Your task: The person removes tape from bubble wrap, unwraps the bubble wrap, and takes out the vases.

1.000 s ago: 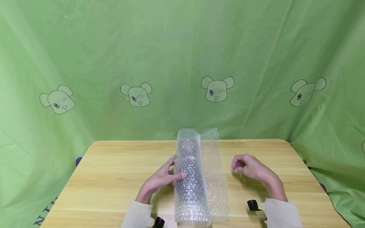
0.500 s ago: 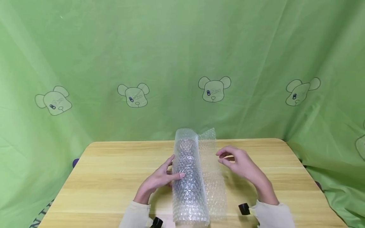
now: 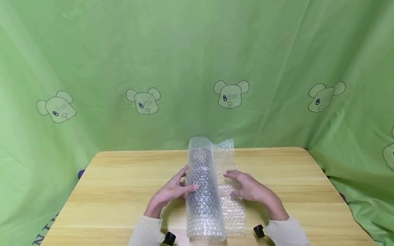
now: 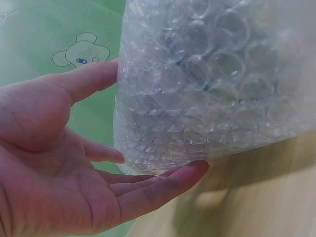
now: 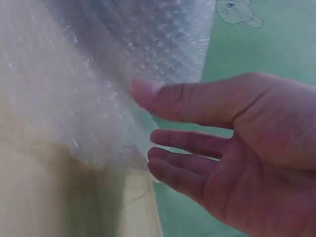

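Observation:
A long bundle of clear bubble wrap [image 3: 204,198] lies on the table, pointing away from me. Through its layers shows a greyish, bottle-like shape, too blurred to name. My left hand [image 3: 172,192] holds the bundle's left side, thumb on top; in the left wrist view its fingers [image 4: 163,193] reach under the wrap. From the bundle's right side a loose flap of bubble wrap [image 3: 227,160] spreads over the table. At this flap is my right hand [image 3: 250,188], thumb and fingers apart and grasping nothing. Whether its fingertips touch the flap I cannot tell.
The wood-grain table [image 3: 129,177] has rounded far corners. Behind it and on both sides hangs a green curtain [image 3: 184,61] printed with bear heads. A black wrist camera [image 3: 259,231] juts out from the right sleeve.
My right hand has moved left from the bare table to the loose flap, and its fingers have spread apart. My left hand stays on the bundle.

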Motion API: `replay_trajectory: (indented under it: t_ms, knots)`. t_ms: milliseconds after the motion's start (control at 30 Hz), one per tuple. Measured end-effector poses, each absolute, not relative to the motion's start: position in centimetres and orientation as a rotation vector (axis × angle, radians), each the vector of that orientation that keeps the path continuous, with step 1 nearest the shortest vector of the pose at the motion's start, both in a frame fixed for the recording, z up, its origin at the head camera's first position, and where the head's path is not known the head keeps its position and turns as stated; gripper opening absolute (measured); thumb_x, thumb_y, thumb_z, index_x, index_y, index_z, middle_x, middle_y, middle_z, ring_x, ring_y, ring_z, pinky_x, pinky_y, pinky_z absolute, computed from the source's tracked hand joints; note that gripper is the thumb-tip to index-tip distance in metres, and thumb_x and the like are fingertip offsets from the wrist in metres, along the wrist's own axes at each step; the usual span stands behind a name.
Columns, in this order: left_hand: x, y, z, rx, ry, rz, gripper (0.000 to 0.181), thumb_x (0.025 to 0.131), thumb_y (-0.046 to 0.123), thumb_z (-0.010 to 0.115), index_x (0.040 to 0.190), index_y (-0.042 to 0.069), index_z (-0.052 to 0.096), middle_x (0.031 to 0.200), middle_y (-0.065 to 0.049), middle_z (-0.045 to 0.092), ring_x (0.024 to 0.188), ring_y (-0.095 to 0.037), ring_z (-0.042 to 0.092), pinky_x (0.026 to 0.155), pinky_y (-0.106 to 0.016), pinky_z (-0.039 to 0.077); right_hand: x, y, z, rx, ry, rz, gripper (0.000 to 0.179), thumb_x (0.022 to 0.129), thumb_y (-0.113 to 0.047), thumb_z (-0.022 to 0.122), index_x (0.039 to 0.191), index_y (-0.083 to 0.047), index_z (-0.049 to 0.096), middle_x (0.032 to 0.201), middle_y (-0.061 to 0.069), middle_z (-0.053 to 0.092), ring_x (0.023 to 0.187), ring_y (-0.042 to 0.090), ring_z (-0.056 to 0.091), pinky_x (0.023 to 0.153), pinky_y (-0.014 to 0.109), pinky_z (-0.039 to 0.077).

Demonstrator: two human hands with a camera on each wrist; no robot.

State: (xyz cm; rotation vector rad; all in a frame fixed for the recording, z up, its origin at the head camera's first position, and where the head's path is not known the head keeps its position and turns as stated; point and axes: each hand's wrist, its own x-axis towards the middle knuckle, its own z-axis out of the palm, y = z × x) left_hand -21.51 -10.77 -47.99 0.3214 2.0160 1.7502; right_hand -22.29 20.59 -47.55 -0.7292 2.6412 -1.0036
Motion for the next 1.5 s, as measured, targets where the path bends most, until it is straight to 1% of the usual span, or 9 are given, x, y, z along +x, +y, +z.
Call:
replay_trajectory:
  t_ms: [267,467,700,800,933,1100,1167,1367,1500]
  knots:
    - [-21.4,-11.0,-47.8,0.32,2.017,1.753,0.104,0.092,0.021,0.078,0.165,0.008,0.005,0.164,-0.033,0.015,0.11,-0.031,0.065,0.074,-0.037,0.06,-21.7,20.3,-48.5,-0.734,2.579,-0.916,0.095,0.072,-0.02,0.091,0.149,0.008,0.044,0.158,0.036,0.029,0.143,0.056,0.031,0.116,0.069,0.026]
    - [-21.3,-11.8,-47.8,0.333,2.009,1.772,0.099,0.093,0.018,0.077,0.164,0.003,0.009,0.164,-0.031,0.02,0.116,-0.038,0.064,0.081,-0.041,0.062,-21.5,19.8,-48.7,-0.706,2.57,-0.852,0.107,0.067,-0.02,0.094,0.153,0.008,0.037,0.162,0.033,0.022,0.146,0.054,0.026,0.118,0.067,0.025]
    - [-20.7,-12.4,-47.3,0.321,2.082,1.75,0.096,0.093,0.02,0.077,0.164,0.003,0.014,0.153,-0.041,0.033,0.115,-0.041,0.064,0.084,-0.043,0.062,-21.3,18.7,-48.5,-0.659,2.586,-0.776,0.105,0.067,-0.017,0.094,0.155,0.003,0.039,0.166,0.028,0.016,0.151,0.047,0.02,0.12,0.063,0.025]
    - [-20.1,-12.5,-46.6,0.323,2.181,1.704,0.092,0.094,0.024,0.076,0.164,0.006,0.018,0.151,-0.042,0.033,0.125,-0.048,0.056,0.092,-0.05,0.059,-21.2,18.6,-48.5,-0.662,2.576,-0.786,0.102,0.067,-0.016,0.093,0.153,0.004,0.041,0.166,0.028,0.015,0.151,0.048,0.018,0.12,0.063,0.023]
    - [-19.3,-11.4,-44.7,0.427,2.435,1.5,0.085,0.096,0.032,0.073,0.161,0.004,0.026,0.161,-0.033,0.025,0.139,-0.052,0.04,0.106,-0.063,0.046,-21.1,19.0,-48.7,-0.663,2.569,-0.786,0.102,0.068,-0.015,0.093,0.153,0.005,0.041,0.166,0.029,0.013,0.151,0.049,0.017,0.121,0.064,0.022]
    - [-19.3,-7.8,-41.3,0.617,2.681,1.14,0.078,0.098,0.036,0.069,0.157,0.0,0.034,0.163,-0.027,0.027,0.145,-0.047,0.034,0.117,-0.063,0.032,-21.1,19.6,-48.8,-0.62,2.581,-0.774,0.101,0.068,-0.016,0.092,0.153,0.003,0.041,0.167,0.028,0.013,0.151,0.05,0.019,0.119,0.066,0.023]
    - [-19.2,-6.1,-40.3,0.614,2.725,1.011,0.077,0.099,0.037,0.068,0.158,0.001,0.035,0.164,-0.027,0.025,0.149,-0.046,0.028,0.117,-0.062,0.031,-21.2,19.6,-48.8,-0.626,2.58,-0.772,0.101,0.069,-0.017,0.092,0.153,0.004,0.041,0.166,0.029,0.013,0.15,0.051,0.02,0.118,0.067,0.024]
    - [-18.5,-2.3,-39.3,0.449,2.72,0.695,0.088,0.097,0.046,0.067,0.164,0.01,0.023,0.167,-0.026,-0.004,0.154,-0.046,0.0,0.107,-0.078,0.03,-21.3,19.6,-48.7,-0.665,2.562,-0.778,0.099,0.07,-0.017,0.091,0.152,0.006,0.041,0.165,0.032,0.013,0.149,0.053,0.019,0.118,0.069,0.024]
    - [-18.5,-1.2,-39.6,0.42,2.72,0.54,0.09,0.094,0.047,0.071,0.163,0.011,0.027,0.169,-0.024,-0.002,0.153,-0.048,0.005,0.105,-0.079,0.031,-21.3,19.4,-48.7,-0.664,2.55,-0.79,0.099,0.07,-0.016,0.091,0.152,0.006,0.041,0.165,0.031,0.012,0.149,0.053,0.017,0.118,0.069,0.022]
